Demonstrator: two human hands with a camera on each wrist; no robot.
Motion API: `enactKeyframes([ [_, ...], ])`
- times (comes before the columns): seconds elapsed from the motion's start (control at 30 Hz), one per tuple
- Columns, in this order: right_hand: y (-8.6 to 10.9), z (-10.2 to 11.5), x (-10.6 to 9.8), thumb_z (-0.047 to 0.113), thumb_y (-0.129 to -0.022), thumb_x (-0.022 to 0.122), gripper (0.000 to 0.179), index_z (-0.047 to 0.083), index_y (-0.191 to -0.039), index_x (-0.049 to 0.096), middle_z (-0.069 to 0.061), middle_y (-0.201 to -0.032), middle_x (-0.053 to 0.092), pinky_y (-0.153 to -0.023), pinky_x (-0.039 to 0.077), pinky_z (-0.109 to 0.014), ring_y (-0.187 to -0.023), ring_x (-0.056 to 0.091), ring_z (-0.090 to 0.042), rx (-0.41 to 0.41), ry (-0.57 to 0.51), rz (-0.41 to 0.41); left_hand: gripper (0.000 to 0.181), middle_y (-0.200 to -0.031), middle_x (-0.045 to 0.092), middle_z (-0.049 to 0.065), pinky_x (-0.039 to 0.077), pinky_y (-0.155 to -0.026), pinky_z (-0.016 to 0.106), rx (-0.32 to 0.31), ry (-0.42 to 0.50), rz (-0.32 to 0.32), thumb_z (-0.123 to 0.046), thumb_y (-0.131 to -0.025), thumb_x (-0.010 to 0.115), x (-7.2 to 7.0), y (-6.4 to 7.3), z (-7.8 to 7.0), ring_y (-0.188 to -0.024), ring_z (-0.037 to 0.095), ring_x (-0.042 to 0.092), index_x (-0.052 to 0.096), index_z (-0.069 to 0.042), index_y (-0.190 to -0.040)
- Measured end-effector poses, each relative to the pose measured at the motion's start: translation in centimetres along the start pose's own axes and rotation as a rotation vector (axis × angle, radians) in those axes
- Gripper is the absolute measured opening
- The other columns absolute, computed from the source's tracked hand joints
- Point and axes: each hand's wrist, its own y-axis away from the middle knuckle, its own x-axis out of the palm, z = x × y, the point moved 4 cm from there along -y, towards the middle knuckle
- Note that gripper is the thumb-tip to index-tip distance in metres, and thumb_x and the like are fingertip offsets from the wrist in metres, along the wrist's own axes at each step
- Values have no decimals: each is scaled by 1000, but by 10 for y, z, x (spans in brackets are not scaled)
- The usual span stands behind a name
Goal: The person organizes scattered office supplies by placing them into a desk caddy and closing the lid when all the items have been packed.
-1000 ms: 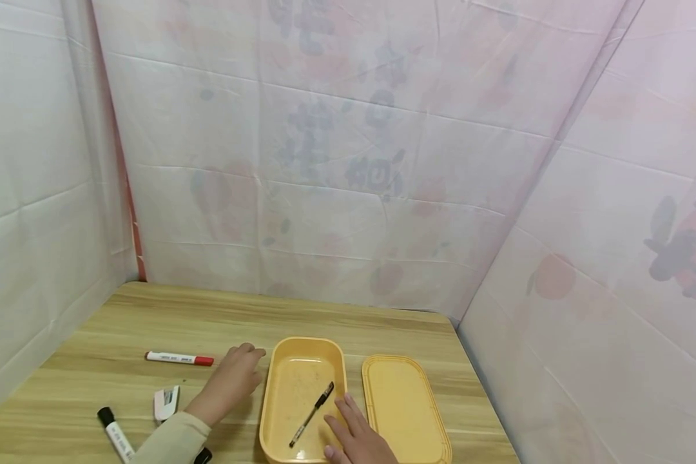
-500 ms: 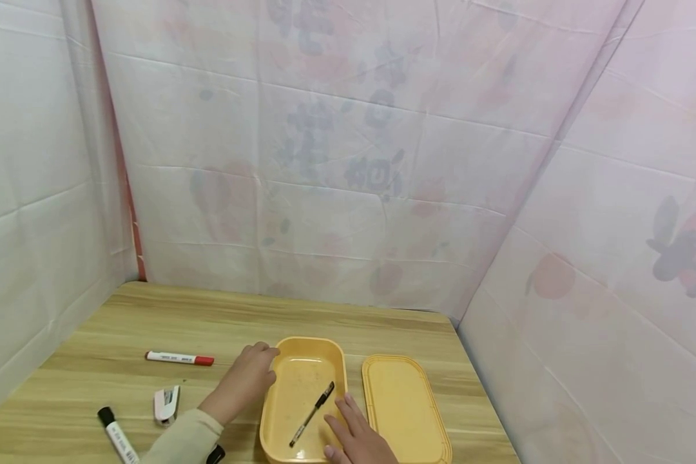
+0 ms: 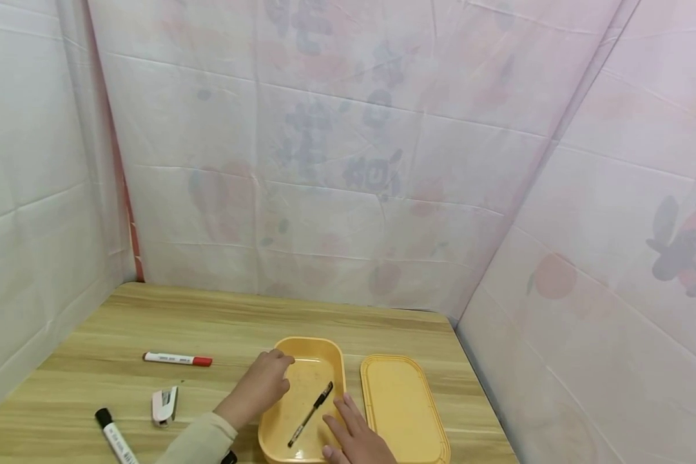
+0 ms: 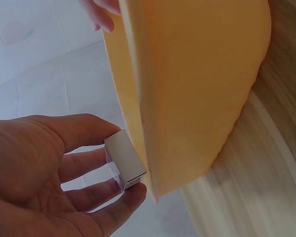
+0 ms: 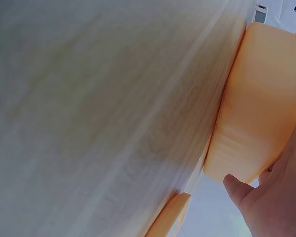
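My left hand (image 3: 261, 386) is over the left rim of a yellow plastic box (image 3: 267, 432). Its thumb and fingers pinch a small white rectangular block (image 4: 126, 157), close to the box's rim in the left wrist view; in the head view the hand hides that block. Inside the box lies a pen (image 3: 310, 415) with a black cap, slanting across the floor. My right hand (image 3: 359, 438) rests at the box's right wall, fingers spread and fairly straight over the rim. In the right wrist view one of its fingers (image 5: 237, 190) lies against the outer wall.
Right of the box lies its flat yellow lid (image 3: 405, 409). On the left are a red-capped white marker (image 3: 176, 359), a small white stapler-like object (image 3: 164, 406) and a black-capped white marker (image 3: 115, 437). A black object (image 3: 229, 458) shows partly beside the left sleeve.
My left hand has moved right, from beside the box to over its left rim, still holding the white block. My right hand has stayed at the right wall.
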Motion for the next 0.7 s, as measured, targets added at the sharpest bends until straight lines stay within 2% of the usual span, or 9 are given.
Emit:
enactKeyframes([
  [0.23,0,-1,2,53,-100,29,55,25,-146,41,-2,-158,22,-99,41,-51,-144,22,-25,-6,0,-12,30,-101,61,10,50,-73,40,9,-3,26,-8,-81,68,10,0,-3,-89,24,55,67,0,-110],
  [0.43,0,-2,4,53,-100,30,54,25,-145,41,-2,-158,22,-99,41,-51,-144,23,-25,-10,9,-32,32,-100,60,11,50,-75,43,-11,1,44,-7,-79,69,19,-3,-5,-90,27,55,66,1,-110],
  [0.7,0,-2,4,54,-100,28,54,26,-145,41,-1,-158,21,-99,41,-51,-144,21,-25,3,6,-13,33,-95,61,12,50,-76,44,8,-41,54,-5,-73,69,33,-7,-7,-85,28,56,68,3,-106],
])
